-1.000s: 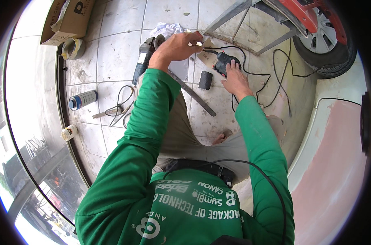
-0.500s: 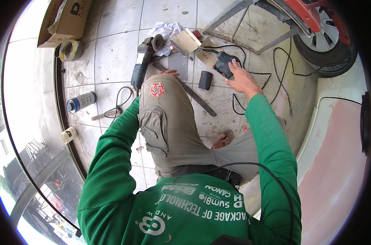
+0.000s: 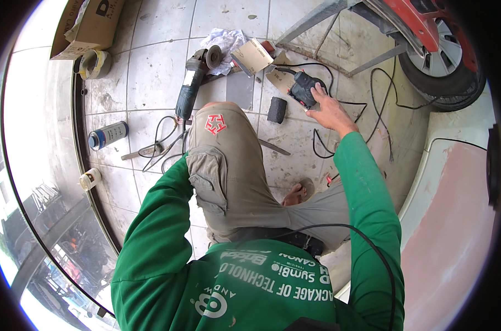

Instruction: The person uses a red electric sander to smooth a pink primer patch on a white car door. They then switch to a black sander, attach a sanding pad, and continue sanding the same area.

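My right hand [image 3: 330, 112] rests at the edge of a black power sander [image 3: 304, 88], fingers extended over its top and thumb spread away. The sander lies on the tiled floor beside a torn brown carton piece [image 3: 279, 80]. My left hand is hidden behind my raised knee; only the green sleeve [image 3: 170, 185] leads there. From behind that knee sticks out one end of a flat dark strip [image 3: 276, 147]. Beyond the knee lies an angle grinder [image 3: 192, 85] with a round disc. A short black block [image 3: 277, 110] sits between knee and sander.
A white cloth [image 3: 225, 47] and small carton [image 3: 255, 57] lie past the grinder. Black cords [image 3: 384, 118] loop at right, near a metal stand [image 3: 316, 21] and a wheel [image 3: 438, 55]. Along the left are a can [image 3: 108, 135], small jar [image 3: 90, 179], tape roll [image 3: 95, 64] and large box [image 3: 90, 27].
My left hand has gone from beside the knee to behind it. The dark strip has shifted and turned, with less of it showing. My right hand has barely moved on the sander.
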`<act>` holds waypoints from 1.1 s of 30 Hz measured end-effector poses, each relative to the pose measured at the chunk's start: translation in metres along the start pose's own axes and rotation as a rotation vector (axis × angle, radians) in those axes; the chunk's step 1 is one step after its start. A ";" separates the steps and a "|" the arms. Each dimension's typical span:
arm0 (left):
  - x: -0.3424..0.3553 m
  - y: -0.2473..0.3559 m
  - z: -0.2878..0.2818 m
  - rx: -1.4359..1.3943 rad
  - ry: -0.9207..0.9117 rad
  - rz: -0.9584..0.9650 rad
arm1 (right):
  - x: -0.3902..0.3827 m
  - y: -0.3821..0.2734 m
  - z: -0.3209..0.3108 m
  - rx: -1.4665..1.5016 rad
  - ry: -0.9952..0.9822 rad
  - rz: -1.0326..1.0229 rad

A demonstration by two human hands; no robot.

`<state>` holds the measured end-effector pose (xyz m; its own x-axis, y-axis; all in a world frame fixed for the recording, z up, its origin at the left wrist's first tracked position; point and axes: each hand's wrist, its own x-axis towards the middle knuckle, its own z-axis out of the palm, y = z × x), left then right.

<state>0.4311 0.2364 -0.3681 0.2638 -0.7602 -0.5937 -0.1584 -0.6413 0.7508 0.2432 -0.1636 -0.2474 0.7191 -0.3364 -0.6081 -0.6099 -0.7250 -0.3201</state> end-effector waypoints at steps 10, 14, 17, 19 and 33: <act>-0.047 -0.004 0.017 -0.208 0.287 -0.113 | 0.003 0.011 -0.006 0.336 0.049 0.064; -0.004 0.028 0.031 -0.157 0.432 -0.041 | -0.002 0.001 -0.010 0.374 0.047 0.100; 0.046 0.043 0.043 -0.105 0.501 0.046 | 0.001 0.006 -0.002 0.319 0.074 0.069; 0.079 0.050 0.050 -0.143 0.512 0.056 | -0.001 -0.007 0.001 0.229 0.066 0.066; 0.162 0.100 0.076 0.090 0.323 0.229 | -0.002 -0.019 0.018 0.061 0.102 0.059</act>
<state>0.3858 0.0414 -0.4109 0.4955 -0.8218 -0.2815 -0.3268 -0.4766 0.8161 0.2481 -0.1384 -0.2530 0.7098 -0.4391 -0.5507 -0.6688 -0.6655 -0.3314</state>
